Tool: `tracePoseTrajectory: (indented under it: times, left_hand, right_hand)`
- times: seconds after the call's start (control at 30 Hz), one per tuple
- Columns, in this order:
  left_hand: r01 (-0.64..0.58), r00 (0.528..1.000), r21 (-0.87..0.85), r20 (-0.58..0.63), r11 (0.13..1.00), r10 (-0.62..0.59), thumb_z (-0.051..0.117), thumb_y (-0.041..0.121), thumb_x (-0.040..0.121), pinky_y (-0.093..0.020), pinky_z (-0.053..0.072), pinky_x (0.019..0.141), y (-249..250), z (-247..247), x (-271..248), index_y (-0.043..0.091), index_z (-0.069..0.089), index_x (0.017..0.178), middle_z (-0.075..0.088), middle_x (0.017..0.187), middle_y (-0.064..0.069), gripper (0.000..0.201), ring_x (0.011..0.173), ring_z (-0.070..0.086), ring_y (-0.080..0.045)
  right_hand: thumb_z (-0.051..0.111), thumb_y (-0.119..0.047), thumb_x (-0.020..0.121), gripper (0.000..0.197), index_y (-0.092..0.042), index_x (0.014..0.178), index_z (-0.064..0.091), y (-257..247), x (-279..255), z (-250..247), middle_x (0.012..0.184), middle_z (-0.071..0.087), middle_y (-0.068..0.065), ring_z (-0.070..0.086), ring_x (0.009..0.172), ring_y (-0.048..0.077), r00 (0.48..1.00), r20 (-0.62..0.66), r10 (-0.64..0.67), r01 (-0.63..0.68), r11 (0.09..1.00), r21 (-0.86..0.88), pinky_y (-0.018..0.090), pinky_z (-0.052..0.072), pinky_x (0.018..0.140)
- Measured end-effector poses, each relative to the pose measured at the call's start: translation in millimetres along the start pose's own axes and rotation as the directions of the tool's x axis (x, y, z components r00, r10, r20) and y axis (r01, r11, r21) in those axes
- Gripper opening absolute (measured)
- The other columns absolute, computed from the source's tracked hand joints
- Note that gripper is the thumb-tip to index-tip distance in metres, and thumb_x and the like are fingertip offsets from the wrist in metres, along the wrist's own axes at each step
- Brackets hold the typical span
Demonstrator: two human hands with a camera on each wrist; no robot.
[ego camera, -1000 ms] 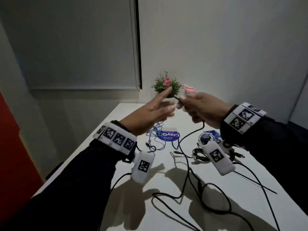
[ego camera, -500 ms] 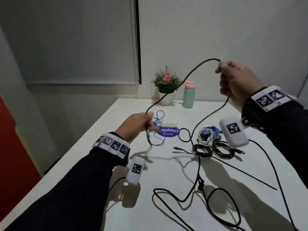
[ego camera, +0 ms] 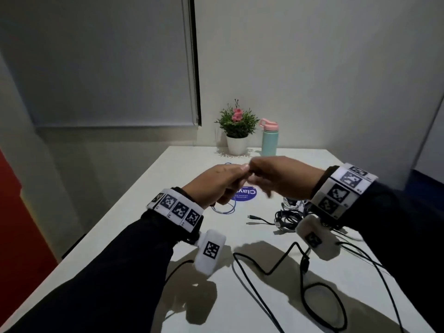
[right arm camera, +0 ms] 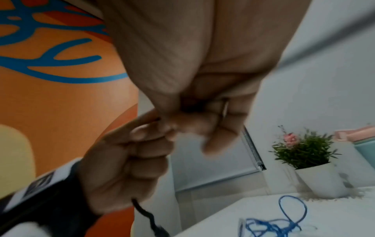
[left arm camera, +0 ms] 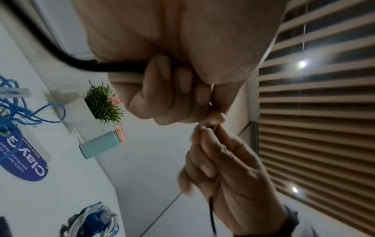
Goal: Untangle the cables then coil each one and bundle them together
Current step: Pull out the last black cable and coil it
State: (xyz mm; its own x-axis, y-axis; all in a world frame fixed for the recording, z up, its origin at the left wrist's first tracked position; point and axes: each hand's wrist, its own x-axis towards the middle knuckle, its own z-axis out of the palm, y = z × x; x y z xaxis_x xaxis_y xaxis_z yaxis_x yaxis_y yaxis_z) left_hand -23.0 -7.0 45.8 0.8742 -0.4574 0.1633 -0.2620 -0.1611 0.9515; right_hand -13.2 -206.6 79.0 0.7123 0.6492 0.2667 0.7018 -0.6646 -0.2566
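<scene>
The thin black rubber-sheathed cable (ego camera: 274, 265) I am coiling runs up from loose curves on the white table (ego camera: 240, 236) into my two hands, which meet fingertip to fingertip above the table's middle. My left hand (ego camera: 216, 183) is curled into a fist round the cable, thumb pressed on top; the left wrist view shows the cable entering under its fingers (left arm camera: 178, 89). My right hand (ego camera: 286, 179) pinches the same cable between thumb and forefinger, the rest of its fingers loosely curled, and the strand trails down from beneath that hand (left arm camera: 212, 221).

I judge I am laying a fresh turn into the left hand. To do it well, I should keep each loop the same size, let the cable roll slightly between the right fingertips so it does not twist, and hold the gathered turns firmly with the left thumb. The slack on the table should feed freely; its curves near my right wrist could snag.

Farther off lie a thin blue cable (ego camera: 224, 209) in loose loops, a coiled black cable bundle (ego camera: 286, 218), a blue round sticker (ego camera: 247, 193), a small green potted plant with pink flowers (ego camera: 236, 127) and a mint metal bottle with a pink lid (ego camera: 268, 138).
</scene>
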Motion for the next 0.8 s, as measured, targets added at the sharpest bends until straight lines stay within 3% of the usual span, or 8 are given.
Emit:
tracePoseTrajectory:
  times: [0.1,0.23,0.37,0.47,0.6,0.67,0.73,0.8]
  left_hand:
    - [0.051,0.998,-0.055,-0.023,0.997,-0.053,0.047,0.038,0.103,-0.02,0.014,0.045,-4.1,-3.1,-13.2,0.019,0.043,0.066,0.019,0.057,0.005,0.042,0.048,0.013,-0.011]
    - [0.102,0.989,-0.155,0.121,0.983,-0.083,0.049,0.04,0.098,-0.02,0.014,0.042,-4.0,6.8,-26.0,0.022,0.041,0.056,0.023,0.053,0.005,0.046,0.045,0.015,-0.009]
    - [-0.062,0.982,-0.554,0.116,0.83,0.151,0.048,0.038,0.098,-0.019,0.021,0.038,18.9,5.1,-24.6,0.017,0.055,0.064,0.029,0.054,0.007,0.041,0.043,0.021,-0.006]
    - [-0.269,0.956,-0.647,-0.089,0.713,0.28,0.046,0.03,0.102,-0.017,0.024,0.041,28.7,-2.2,-13.3,0.01,0.072,0.101,0.05,0.065,0.006,0.033,0.046,0.032,-0.003]
    - [-0.381,0.887,-0.404,-0.413,0.832,0.206,0.037,0.022,0.109,-0.021,0.055,0.072,17.1,-6.7,4.5,0.004,0.06,0.126,0.073,0.108,-0.006,0.033,0.085,0.07,-0.012]
    - [-0.302,0.862,-0.025,-0.434,0.953,0.261,0.036,0.019,0.109,-0.03,0.055,0.092,6.1,-7.2,3.4,0.007,0.059,0.127,0.072,0.113,-0.01,0.031,0.105,0.071,-0.019]
    - [-0.184,0.891,0.276,-0.359,0.943,0.279,0.037,0.02,0.109,-0.032,0.055,0.073,-2.9,-7.8,-1.8,0.013,0.065,0.118,0.072,0.087,-0.003,0.03,0.078,0.07,-0.012]
    - [-0.133,0.949,0.151,-0.265,0.98,0.169,0.035,0.029,0.109,-0.023,0.035,0.046,-2.4,-4.7,-7.7,0.01,0.07,0.108,0.05,0.057,0.005,0.039,0.043,0.042,-0.008]
  right_hand:
    - [0.054,-0.025,0.1,0.015,-0.019,0.091,0.064,20.7,-0.9,-15.5,0.063,0.056,-0.022,0.05,0.056,-0.004,0.979,-0.196,0.05,-0.007,0.977,0.213,0.009,0.038,0.055]
    - [0.052,-0.026,0.101,0.021,-0.018,0.09,0.068,45.1,1.5,-12.9,0.058,0.052,-0.015,0.047,0.05,-0.006,0.913,-0.378,0.154,-0.05,0.961,0.271,0.007,0.035,0.049]
    - [0.048,-0.031,0.102,0.025,-0.02,0.084,0.062,42.3,5.1,9.3,0.052,0.052,-0.019,0.048,0.049,-0.005,0.971,-0.17,0.167,-0.148,0.982,0.117,0.012,0.03,0.048]
    - [0.047,-0.03,0.103,0.022,-0.017,0.089,0.059,24.0,1.5,23.8,0.067,0.05,-0.012,0.046,0.064,0.007,0.997,-0.034,0.075,-0.077,0.996,-0.04,0.023,0.032,0.061]
    - [0.046,-0.027,0.102,0.019,-0.013,0.095,0.057,-16.6,-5.2,26.8,0.085,0.059,-0.001,0.048,0.071,0.012,0.971,0.214,-0.109,0.125,0.99,-0.065,0.021,0.041,0.068]
    - [0.05,-0.032,0.101,0.019,-0.018,0.088,0.054,-29.2,-5.0,8.8,0.078,0.058,-0.009,0.048,0.068,0.01,0.972,0.173,-0.159,0.168,0.985,-0.038,0.024,0.039,0.064]
    - [0.055,-0.029,0.099,0.018,-0.027,0.082,0.054,-30.9,-3.4,-19.1,0.064,0.056,-0.019,0.05,0.057,0.0,0.989,0.024,-0.147,0.144,0.984,0.102,0.012,0.036,0.053]
    - [0.058,-0.025,0.098,0.019,-0.027,0.08,0.057,-23.8,0.3,-40.0,0.058,0.055,-0.027,0.051,0.053,-0.004,0.982,-0.148,-0.118,0.143,0.975,0.173,0.009,0.037,0.05]
